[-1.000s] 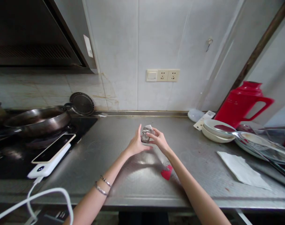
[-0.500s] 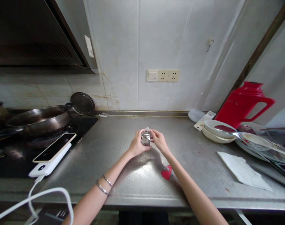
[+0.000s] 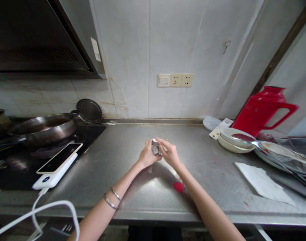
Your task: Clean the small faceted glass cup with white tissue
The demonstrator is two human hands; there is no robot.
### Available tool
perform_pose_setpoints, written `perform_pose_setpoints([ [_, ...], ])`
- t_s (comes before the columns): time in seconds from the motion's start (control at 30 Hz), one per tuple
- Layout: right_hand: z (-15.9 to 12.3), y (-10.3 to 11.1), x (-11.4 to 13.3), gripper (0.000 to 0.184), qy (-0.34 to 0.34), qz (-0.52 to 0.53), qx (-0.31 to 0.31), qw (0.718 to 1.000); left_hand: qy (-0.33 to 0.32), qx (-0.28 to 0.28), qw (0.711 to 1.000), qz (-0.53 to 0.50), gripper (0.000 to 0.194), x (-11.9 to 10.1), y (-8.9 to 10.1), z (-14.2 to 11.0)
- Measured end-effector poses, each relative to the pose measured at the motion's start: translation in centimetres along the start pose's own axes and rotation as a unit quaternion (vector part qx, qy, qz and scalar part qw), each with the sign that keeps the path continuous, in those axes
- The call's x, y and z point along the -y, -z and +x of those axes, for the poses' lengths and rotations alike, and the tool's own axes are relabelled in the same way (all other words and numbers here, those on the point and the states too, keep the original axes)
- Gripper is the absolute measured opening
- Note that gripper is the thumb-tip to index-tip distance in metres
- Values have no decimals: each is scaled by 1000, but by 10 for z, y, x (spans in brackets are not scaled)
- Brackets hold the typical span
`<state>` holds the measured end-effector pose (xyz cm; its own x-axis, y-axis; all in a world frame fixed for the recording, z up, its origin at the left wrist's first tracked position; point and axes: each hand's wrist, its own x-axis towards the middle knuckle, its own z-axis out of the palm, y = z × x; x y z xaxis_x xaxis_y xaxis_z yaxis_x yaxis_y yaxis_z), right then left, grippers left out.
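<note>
Both hands, head view: left hand (image 3: pixel 147 155) curled round your shiny packet (image 3: pixel 156 148), over the counter (image 3: pixel 122 144); right hand (image 3: pixel 170 152) bunched at its top, can't tell if pinching.
Shiny packet: your right fingers just crept over it, so fingertip work now.

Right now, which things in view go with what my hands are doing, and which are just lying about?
In use: silvery item, left hand, right hand.

Lying about: pan, phone, power bank, red flask, bowls, white tissue.

A red flask (image 3: pixel 257 110) (handle at right) stands behind stacked bowls (image 3: pixel 230 142), a pan (image 3: pixel 48 131) on the stove (image 3: pixel 10 179).
</note>
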<state>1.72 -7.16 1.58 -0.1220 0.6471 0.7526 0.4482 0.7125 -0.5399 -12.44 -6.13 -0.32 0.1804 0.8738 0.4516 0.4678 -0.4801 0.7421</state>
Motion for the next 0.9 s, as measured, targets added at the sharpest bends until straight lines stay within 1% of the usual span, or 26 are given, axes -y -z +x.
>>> perform_pose_setpoints([
  [0.17,-2,-2,2,33,77,-35,38,996,-25,-13,1000,-6,65,5,2,3],
  [0.27,-3,-1,4,32,118,-52,55,990,-24,-20,999,-23,66,10,1,5],
  [0.33,-3,-1,6,32,135,-45,55,988,-14,-27,999,-21,67,11,0,6],
  [0.4,-3,0,9,31,118,-21,36,992,-8,-32,999,-13,68,11,0,7],
  [0.43,-2,0,11,30,91,-7,15,996,-5,-33,999,-10,68,10,0,7],
  [0.5,0,1,14,29,9,14,-43,999,-1,-30,1000,-5,72,7,1,5],
  [0.57,2,1,15,30,-72,21,-92,993,3,-20,1000,6,74,3,1,3],
  [0.63,3,0,13,32,-112,19,-104,988,5,-1,1000,23,79,-1,1,0],
  [0.7,4,0,9,32,-112,19,-79,990,4,16,999,36,83,-3,1,-2],
  [0.8,3,-1,3,30,-86,21,-36,995,5,19,999,40,84,-3,0,-3],
  [0.9,1,-1,2,28,-41,13,-27,999,12,15,999,38,80,-3,1,-2],
])
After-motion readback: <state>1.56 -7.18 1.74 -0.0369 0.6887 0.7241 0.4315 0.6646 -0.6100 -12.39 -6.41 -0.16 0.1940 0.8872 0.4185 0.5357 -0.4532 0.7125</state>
